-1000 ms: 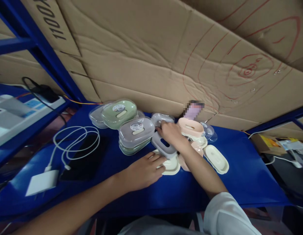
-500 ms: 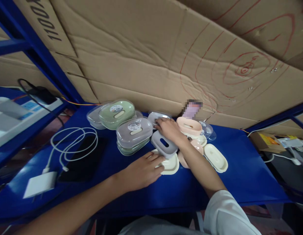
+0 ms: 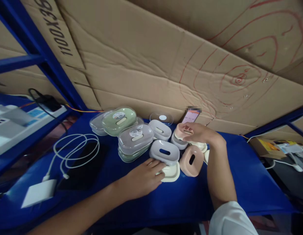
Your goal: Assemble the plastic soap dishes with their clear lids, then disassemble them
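Note:
My left hand (image 3: 145, 178) lies with extended fingers over the cream soap dish tray (image 3: 173, 173), fingertips at the near edge of a grey slotted soap dish piece (image 3: 165, 152). My right hand (image 3: 199, 133) is closed on a pink soap dish (image 3: 183, 130), its wrist bent; part of the dish is hidden by the fingers. Under this pink dish sits a grey one (image 3: 178, 142). A second pink slotted piece (image 3: 191, 160) stands in front. Behind the left-hand pieces lies an uncovered grey soap dish (image 3: 160, 130), with a clear lid (image 3: 163, 118) beyond it.
Lidded grey (image 3: 136, 137) and green (image 3: 120, 120) soap dishes are stacked on the left. A white charger (image 3: 39, 193) and coiled cable lie on a dark flat device (image 3: 80, 168). A phone (image 3: 191, 116) leans against the cardboard wall (image 3: 131, 71).
My right hand has moved right from the grey dish at the back to the pink dish. The clear lid and uncovered grey dish now show. My left hand stays in place.

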The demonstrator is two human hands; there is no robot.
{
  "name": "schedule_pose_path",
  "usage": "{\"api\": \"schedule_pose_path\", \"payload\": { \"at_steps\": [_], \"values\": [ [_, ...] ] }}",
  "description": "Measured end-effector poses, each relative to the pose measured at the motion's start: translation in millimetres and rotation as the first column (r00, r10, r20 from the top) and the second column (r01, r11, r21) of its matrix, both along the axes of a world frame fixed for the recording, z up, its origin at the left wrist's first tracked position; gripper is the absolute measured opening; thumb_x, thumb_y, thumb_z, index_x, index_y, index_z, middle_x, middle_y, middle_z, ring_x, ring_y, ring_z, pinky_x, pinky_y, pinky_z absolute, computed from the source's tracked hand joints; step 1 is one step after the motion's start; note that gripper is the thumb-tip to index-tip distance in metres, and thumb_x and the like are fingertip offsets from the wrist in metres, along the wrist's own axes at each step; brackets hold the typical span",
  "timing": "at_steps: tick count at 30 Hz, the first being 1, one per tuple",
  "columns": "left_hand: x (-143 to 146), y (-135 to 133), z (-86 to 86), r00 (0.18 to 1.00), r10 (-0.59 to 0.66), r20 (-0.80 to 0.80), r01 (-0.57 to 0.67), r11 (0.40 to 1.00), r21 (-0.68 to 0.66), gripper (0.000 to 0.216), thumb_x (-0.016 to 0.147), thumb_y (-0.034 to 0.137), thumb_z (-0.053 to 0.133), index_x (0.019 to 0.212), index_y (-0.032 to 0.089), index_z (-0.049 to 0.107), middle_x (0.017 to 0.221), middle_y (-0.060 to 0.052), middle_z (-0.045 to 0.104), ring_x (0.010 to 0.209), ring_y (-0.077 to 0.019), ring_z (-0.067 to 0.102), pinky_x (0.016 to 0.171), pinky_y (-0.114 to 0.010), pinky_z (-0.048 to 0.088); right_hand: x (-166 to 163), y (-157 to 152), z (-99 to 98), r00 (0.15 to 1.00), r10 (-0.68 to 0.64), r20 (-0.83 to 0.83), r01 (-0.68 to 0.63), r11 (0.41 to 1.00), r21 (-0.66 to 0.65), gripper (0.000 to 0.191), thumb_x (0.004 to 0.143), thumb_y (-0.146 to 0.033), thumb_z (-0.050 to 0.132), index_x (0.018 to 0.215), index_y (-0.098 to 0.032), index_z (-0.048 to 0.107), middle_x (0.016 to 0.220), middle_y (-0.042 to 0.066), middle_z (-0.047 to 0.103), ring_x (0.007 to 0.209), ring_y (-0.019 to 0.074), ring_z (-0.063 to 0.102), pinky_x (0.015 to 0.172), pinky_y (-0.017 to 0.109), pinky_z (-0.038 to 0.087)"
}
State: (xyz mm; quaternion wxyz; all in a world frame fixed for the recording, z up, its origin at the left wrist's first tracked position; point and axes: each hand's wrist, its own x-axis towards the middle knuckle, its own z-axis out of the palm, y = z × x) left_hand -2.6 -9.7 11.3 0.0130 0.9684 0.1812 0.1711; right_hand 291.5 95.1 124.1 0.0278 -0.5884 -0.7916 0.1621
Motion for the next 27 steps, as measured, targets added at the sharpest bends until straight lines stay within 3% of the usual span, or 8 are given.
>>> {"api": "schedule_pose_path", "payload": {
  "at_steps": [5,9,13,19,21,23,25,27],
  "values": [
    [-0.4,0.6,-2.1,1.0,0.007,-0.003,-0.007,1.0,0.006,0.012,0.099,0.029,0.071,0.106,0.019,0.068,0.128,-0.008,0.069,0.116,-0.0254,0.064,0.101,-0.039,0.046,7.8,-5.5,-1.1,0.998,-0.049,0.034,0.05,0.998,-0.022,0.043,0.09,-0.026,0.075,0.133,-0.031,0.073,0.125,0.007,0.08,0.112,0.0296,0.076,0.095,0.037,0.059],
    [-0.9,1.3,0.1,1.0,-0.009,0.011,0.008,1.0,0.01,0.011,0.1,0.029,0.071,0.105,0.02,0.068,0.127,-0.007,0.07,0.116,-0.0246,0.063,0.101,-0.039,0.046,-2.6,-6.2,4.5,0.997,0.012,-0.073,-0.01,1.0,0.02,0.046,0.098,-0.029,0.066,0.143,-0.032,0.067,0.137,0.006,0.075,0.122,0.029,0.072,0.102,0.041,0.057],
    [0.1,1.6,2.2,1.0,-0.013,0.017,0.013,0.999,0.044,0.011,0.099,0.028,0.072,0.103,0.019,0.069,0.126,-0.008,0.07,0.115,-0.0245,0.064,0.101,-0.038,0.047,-25.6,-5.0,5.6,0.969,0.173,-0.176,-0.145,0.976,0.161,0.043,0.101,-0.026,0.062,0.143,-0.023,0.065,0.141,0.01,0.072,0.126,0.0261,0.069,0.106,0.041,0.054],
    [-4.4,-2.4,15.8,0.989,-0.038,0.14,0.019,0.991,0.132,0.009,0.102,0.029,0.067,0.101,0.021,0.07,0.12,-0.006,0.073,0.105,-0.0214,0.067,0.101,-0.038,0.049,-81.4,-15.0,-11.7,0.943,0.318,-0.095,-0.258,0.883,0.393,0.043,0.105,-0.018,0.051,0.146,-0.028,0.063,0.155,0.01,0.061,0.146,0.0279,0.053,0.12,0.054,0.041],
    [-11.7,1.3,24.3,0.961,0.087,0.261,-0.137,0.975,0.177,0.009,0.103,0.026,0.062,0.105,0.023,0.071,0.121,-0.006,0.074,0.108,-0.0233,0.067,0.107,-0.042,0.048,-98.5,-21.0,-21.3,0.888,0.445,-0.115,-0.378,0.85,0.365,0.052,0.105,-0.022,0.057,0.156,-0.029,0.053,0.168,0.011,0.047,0.156,0.0274,0.042,0.126,0.055,0.036],
    [-21.4,9.7,31.4,0.868,0.35,0.352,-0.416,0.9,0.131,0.016,0.103,0.029,0.061,0.114,0.023,0.071,0.129,-0.01,0.072,0.116,-0.03,0.066,0.11,-0.052,0.046,-110.5,-24.1,-31.1,0.836,0.53,-0.14,-0.466,0.822,0.328,0.061,0.103,-0.024,0.061,0.162,-0.029,0.044,0.174,0.011,0.037,0.161,0.0269,0.033,0.129,0.054,0.031],
    [-30.8,20.3,35.2,0.737,0.585,0.34,-0.635,0.771,0.051,0.031,0.102,0.038,0.062,0.128,0.022,0.068,0.14,-0.017,0.065,0.124,-0.039,0.063,0.109,-0.061,0.046,-116.5,-22.8,-39.3,0.824,0.541,-0.167,-0.475,0.821,0.317,0.063,0.102,-0.023,0.064,0.162,-0.03,0.044,0.171,0.011,0.04,0.16,0.0274,0.035,0.129,0.055,0.031],
    [-37.7,29.2,35.8,0.691,0.665,0.282,-0.701,0.713,0.037,0.046,0.1,0.045,0.065,0.139,0.022,0.062,0.147,-0.021,0.059,0.131,-0.0435,0.06,0.107,-0.064,0.048,-117.8,-18.5,-44.4,0.827,0.527,-0.197,-0.448,0.829,0.335,0.061,0.102,-0.026,0.067,0.159,-0.031,0.048,0.164,0.012,0.05,0.155,0.0277,0.042,0.127,0.055,0.035]
  ]
}}
